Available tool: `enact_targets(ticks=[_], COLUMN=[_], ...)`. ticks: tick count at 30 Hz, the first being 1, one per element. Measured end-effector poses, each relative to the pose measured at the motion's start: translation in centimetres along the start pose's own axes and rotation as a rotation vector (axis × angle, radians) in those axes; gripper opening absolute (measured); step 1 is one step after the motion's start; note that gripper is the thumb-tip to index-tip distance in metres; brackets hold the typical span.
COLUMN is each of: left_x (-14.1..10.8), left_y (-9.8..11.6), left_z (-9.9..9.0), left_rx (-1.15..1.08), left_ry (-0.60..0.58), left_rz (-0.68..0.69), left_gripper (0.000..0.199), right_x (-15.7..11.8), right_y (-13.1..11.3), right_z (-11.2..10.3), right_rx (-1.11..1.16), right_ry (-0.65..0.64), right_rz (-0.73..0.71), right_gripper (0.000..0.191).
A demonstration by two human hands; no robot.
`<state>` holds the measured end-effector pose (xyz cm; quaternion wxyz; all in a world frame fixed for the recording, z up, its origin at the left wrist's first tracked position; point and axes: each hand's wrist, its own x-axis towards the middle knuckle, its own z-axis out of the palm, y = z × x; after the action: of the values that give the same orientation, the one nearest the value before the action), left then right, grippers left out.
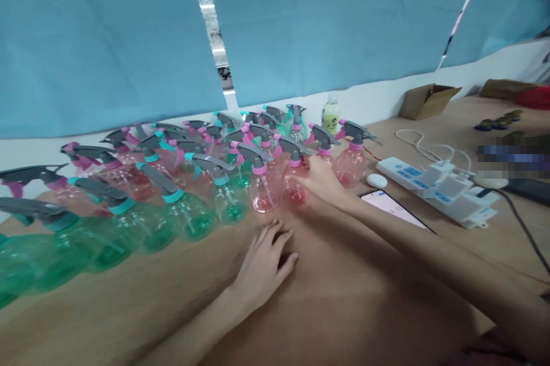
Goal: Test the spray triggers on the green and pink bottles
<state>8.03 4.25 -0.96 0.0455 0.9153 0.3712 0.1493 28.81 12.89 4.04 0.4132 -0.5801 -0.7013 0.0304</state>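
My right hand [320,181] is wrapped round the side of a pink spray bottle [295,185] with a grey and pink trigger head. The bottle stands upright at the right part of the front row. My left hand [267,260] rests on the table with its fingers spread, holding nothing. Just beyond its fingertips is another clear pink spray bottle [263,191]. A green spray bottle [232,203] stands to the left of that one. On the right, a further pink spray bottle [351,165] stands close behind my right hand.
Several green spray bottles [189,217] line the left front, with more pink ones behind. A labelled drink bottle [330,117] stands at the back. To the right lie a white oval case [377,181], a phone [393,208], a power strip [423,183] with cables, and a cardboard box [425,101].
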Motion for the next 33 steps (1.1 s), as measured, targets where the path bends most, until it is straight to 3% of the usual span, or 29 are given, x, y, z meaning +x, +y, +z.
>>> enact_targets(ticks=[11, 16, 19, 21, 26, 33], left_x=[0.1, 0.2, 0.4, 0.8, 2.5, 4.5], left_y=[0.0, 0.1, 0.1, 0.2, 0.6, 2.6], left_z=[-0.2, -0.4, -0.6, -0.6, -0.5, -0.2], left_rx=[-0.019, -0.021, -0.023, -0.027, -0.059, -0.114], left_ry=[-0.007, -0.013, -0.01, -0.01, 0.018, 0.047], left_rz=[0.0, -0.003, -0.007, -0.008, 0.005, 0.027], left_gripper=[0.035, 0.035, 0.034, 0.032, 0.03, 0.028], right_x=[0.1, -2.0, -2.9, -3.1, -2.3, -0.3], right_y=[-0.4, 0.1, 1.5, 2.8, 5.6, 5.5], right_z=[-0.1, -2.4, -4.6, -5.7, -6.2, -3.6], right_rx=[0.081, 0.151, 0.147, 0.082, 0.006, -0.11], right_ry=[-0.019, 0.008, 0.039, 0.068, 0.066, 0.012], right_rz=[0.008, 0.009, 0.011, 0.039, 0.097, 0.148], right_gripper=[0.05, 0.041, 0.024, 0.022, 0.043, 0.066])
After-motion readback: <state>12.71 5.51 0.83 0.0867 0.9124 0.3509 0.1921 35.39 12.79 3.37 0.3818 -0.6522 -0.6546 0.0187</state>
